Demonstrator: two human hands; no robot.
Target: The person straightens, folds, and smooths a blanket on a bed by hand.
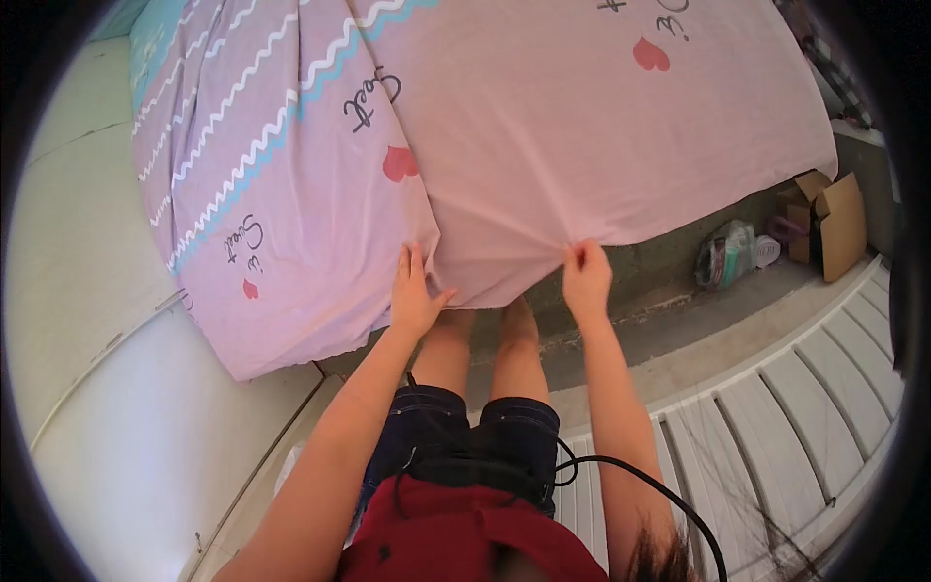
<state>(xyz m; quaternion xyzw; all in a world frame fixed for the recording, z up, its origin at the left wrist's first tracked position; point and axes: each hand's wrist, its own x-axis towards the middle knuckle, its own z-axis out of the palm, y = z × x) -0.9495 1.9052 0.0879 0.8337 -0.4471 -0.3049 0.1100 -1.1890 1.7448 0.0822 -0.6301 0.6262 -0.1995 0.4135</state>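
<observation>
A pink bed sheet with red hearts, lettering and wavy white and blue lines covers the bed and hangs over its near edge. My right hand pinches the sheet's hem, and creases fan out from that grip. Flat on the sheet beside a fold rests my left hand, its fingers stretched out and the thumb apart. To the left of that hand, a loose layer of the fabric drapes down in folds.
On the right, an open cardboard box and a clear plastic bag with things inside sit on the floor near the bed. A white slatted surface lies at lower right. A pale panel stands at left. A black cable crosses my right forearm.
</observation>
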